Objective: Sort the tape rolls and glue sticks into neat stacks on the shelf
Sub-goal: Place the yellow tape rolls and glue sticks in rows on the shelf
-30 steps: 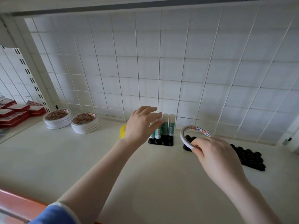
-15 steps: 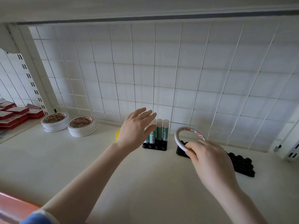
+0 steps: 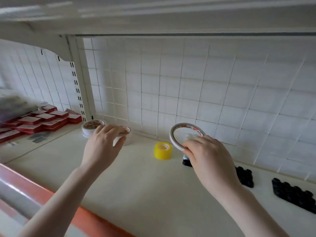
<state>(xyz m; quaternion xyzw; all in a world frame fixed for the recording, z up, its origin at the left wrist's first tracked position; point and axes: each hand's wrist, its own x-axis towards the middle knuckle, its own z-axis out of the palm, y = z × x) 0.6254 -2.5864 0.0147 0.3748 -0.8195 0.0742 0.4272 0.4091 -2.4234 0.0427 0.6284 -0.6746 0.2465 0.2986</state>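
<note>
White tape ring (image 3: 177, 134) stands on edge in my right hand (image 3: 207, 156), pinched at its lower rim above the shelf (image 3: 136, 182). My left hand (image 3: 102, 144) reaches forward, fingers curling over the nearer of two tape stacks (image 3: 127, 134); whether it grips, I cannot tell. One yellow roll (image 3: 163, 150) sits between my hands. Two black trays (image 3: 294, 194) lie to the right; glue sticks (image 3: 185, 158) are mostly hidden behind my right hand.

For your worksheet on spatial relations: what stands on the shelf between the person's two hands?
In the head view, a yellow tape roll stands on the shelf between the left hand and the right hand, touching neither.
</note>
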